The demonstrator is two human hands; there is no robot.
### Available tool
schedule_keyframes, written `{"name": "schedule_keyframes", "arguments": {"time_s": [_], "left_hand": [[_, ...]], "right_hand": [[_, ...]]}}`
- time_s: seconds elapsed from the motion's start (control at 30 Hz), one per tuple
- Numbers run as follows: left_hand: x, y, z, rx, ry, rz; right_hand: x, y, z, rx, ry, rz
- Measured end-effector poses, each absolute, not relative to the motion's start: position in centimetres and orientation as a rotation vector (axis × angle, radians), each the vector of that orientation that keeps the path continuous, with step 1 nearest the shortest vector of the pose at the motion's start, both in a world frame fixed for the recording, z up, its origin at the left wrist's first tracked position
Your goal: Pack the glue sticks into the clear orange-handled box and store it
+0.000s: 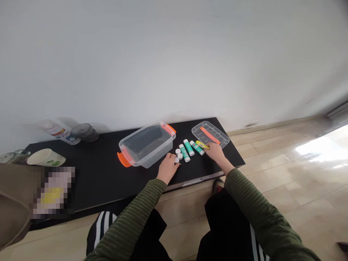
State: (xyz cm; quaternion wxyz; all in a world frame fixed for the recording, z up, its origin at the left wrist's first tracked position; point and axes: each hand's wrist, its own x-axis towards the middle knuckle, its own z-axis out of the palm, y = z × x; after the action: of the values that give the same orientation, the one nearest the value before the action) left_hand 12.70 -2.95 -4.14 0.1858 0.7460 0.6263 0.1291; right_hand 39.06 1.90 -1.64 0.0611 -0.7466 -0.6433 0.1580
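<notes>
Through the head camera I have both bare hands over a glossy black tabletop, a green striped sleeve on each arm. My right hand (214,151) is closed on one end of a slim yellow object (202,145), thumb and fingers pinched together, towards the right end of the surface. Just beside its free end lies the rightmost of three green-and-white cylindrical tubes (184,153), set side by side at a slant between my hands. My left hand (167,167) is near the front edge, fingers curved and partly bent at the nearest of three small white round pieces (179,156); I cannot tell whether they grip it or only touch it. Behind that hand, a clear plastic box with orange end latches (160,156) stands open, its far end close to the back edge. A clear flat lid with an orange handle (210,134) lies near the back right corner. Towards the back left corner I see a white bottle with a blue and red label (61,132), a dark-tinted glass tumbler (85,133) beside it, and a white paper cup with green print (46,157) tipped on its side.
</notes>
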Motion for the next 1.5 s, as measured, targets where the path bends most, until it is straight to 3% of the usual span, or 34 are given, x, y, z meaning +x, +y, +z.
{"name": "schedule_keyframes", "arguments": {"time_s": [0.33,0.63,0.87,1.0,1.23,1.5], "left_hand": [[12.5,-2.3,-3.7,2.053,1.734,0.395],[12.2,-2.5,-3.8,2.033,1.699,0.46],[11.1,-2.0,-2.8,1.625,1.568,0.794],[11.3,-2.1,-2.1,1.093,1.208,1.034],[11.9,-2.4,-1.1,0.653,0.912,1.125],[11.9,-2.3,-0.8,0.567,0.854,1.141]], "right_hand": [[36.5,1.2,-1.4,-2.259,-2.056,0.335],[34.5,1.1,-1.1,-2.264,-2.246,0.417],[34.6,1.1,-1.0,-2.258,-2.184,0.406],[35.2,0.3,-0.2,-2.089,-2.065,0.449],[34.0,-3.6,0.1,-1.56,-1.976,0.88],[33.0,-4.5,-0.2,-1.396,-2.122,0.631]]}}
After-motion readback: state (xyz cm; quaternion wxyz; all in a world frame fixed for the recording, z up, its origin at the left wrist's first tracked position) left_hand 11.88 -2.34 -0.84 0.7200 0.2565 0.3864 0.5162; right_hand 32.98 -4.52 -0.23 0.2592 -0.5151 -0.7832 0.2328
